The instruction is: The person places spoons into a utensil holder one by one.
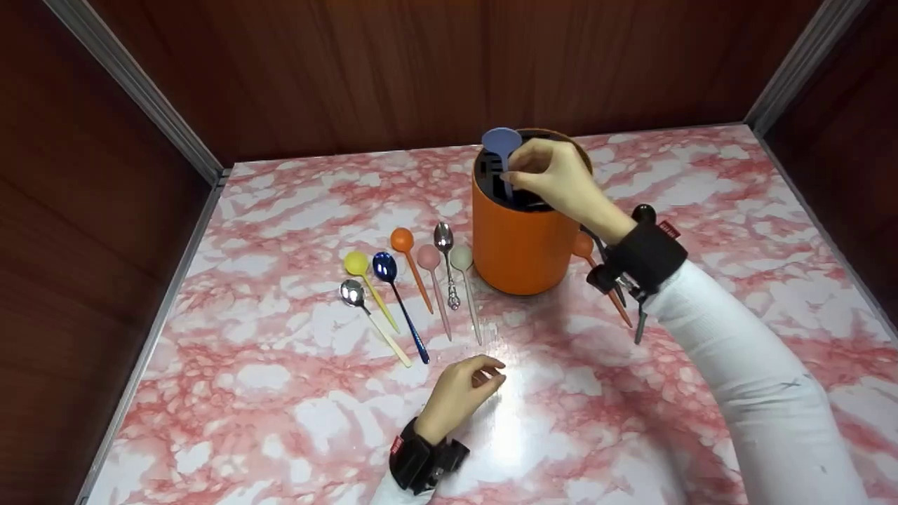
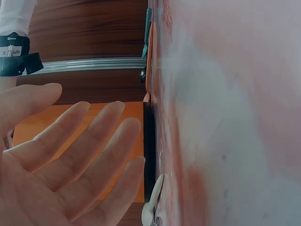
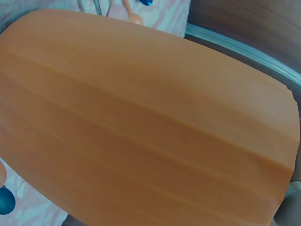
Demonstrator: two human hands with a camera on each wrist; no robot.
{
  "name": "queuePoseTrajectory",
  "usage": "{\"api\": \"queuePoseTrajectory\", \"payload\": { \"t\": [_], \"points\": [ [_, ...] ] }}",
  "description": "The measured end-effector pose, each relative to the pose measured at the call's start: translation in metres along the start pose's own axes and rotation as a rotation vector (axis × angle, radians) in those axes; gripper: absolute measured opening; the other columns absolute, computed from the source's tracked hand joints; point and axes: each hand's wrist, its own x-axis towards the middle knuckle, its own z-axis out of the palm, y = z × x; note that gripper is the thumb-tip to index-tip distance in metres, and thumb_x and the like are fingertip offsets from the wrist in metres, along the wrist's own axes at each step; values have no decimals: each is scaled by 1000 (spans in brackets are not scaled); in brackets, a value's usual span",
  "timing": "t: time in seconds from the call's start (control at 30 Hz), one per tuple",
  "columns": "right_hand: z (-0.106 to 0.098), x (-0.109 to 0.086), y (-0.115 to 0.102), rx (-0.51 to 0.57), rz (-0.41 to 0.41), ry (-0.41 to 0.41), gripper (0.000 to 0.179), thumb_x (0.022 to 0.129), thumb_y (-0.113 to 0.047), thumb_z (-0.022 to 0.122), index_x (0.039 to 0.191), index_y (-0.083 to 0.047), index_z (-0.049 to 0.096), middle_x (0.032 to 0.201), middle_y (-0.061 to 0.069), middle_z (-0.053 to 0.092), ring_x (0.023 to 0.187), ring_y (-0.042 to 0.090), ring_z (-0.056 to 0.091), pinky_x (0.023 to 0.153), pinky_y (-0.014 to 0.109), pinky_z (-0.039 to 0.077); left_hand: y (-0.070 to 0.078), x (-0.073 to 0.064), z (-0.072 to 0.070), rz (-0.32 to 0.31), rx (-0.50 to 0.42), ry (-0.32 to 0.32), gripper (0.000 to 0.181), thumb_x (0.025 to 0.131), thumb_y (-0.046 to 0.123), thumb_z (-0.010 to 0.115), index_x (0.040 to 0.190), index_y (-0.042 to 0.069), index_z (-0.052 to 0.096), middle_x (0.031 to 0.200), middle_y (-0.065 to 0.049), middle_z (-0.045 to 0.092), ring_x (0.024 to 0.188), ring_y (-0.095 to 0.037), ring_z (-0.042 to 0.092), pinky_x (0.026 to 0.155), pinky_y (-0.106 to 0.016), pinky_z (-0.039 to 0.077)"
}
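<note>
My right hand (image 1: 558,175) pinches the handle of a periwinkle-blue spoon (image 1: 501,142) above an orange cylindrical utensil holder (image 1: 520,245). The spoon's bowl points up and its handle hangs down over the holder's dark slotted top; whether the tip is inside a slot I cannot tell. The holder's orange wall (image 3: 150,117) fills the right wrist view, hiding the fingers and spoon there. My left hand (image 1: 459,393) hovers low over the table in front, fingers loosely bent, holding nothing. In the left wrist view its spread fingers (image 2: 101,132) appear before the holder.
Several spoons lie left of the holder, among them a yellow one (image 1: 356,264), a shiny blue one (image 1: 384,267), an orange one (image 1: 402,240) and a pale grey-green one (image 1: 461,257). Right of it lie an orange spoon (image 1: 583,245) and dark utensils, partly covered by the wrist. Wooden panels enclose the table.
</note>
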Motion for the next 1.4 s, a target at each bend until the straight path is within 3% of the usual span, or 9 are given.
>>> {"api": "queuePoseTrajectory", "payload": {
  "t": [0.53, 0.93, 1.17, 1.4],
  "points": [
    [-13, -4, 5, 2, -26, -28, 14, 88, 1, 67, 98, 12, 67, 92, 14, 68, 76, 3, 61, 72, 15, 51, 1, -1, 0, -17, 8, -4, 18, 94, 13, 65, 104, -1, 68, 90, -8, 69, 76, -17, 64, 71, -25, 53],
    [-31, -20, 9, 63, -25, 61, 7, 87, 1, 69, 93, 3, 71, 91, 10, 70, 75, 5, 63, 72, 16, 51, 0, -1, 2, 15, 17, 10, 17, 93, 11, 65, 103, -2, 69, 87, -8, 69, 73, -16, 63, 69, -25, 54],
    [-44, -29, 11, 25, -18, 97, 11, 87, 0, 69, 95, 7, 70, 91, 2, 68, 78, 6, 61, 71, 16, 50, 1, -1, 2, 10, 18, 6, 17, 93, 12, 65, 103, -2, 68, 88, -8, 69, 73, -15, 63, 69, -24, 53],
    [-58, -37, 18, 65, -42, 156, 10, 87, 1, 69, 94, 7, 70, 86, 3, 70, 73, 6, 63, 69, 16, 52, 1, -1, 2, 2, 14, 1, 17, 93, 12, 65, 104, -2, 68, 88, -8, 69, 73, -17, 63, 69, -25, 53]
  ]
}}
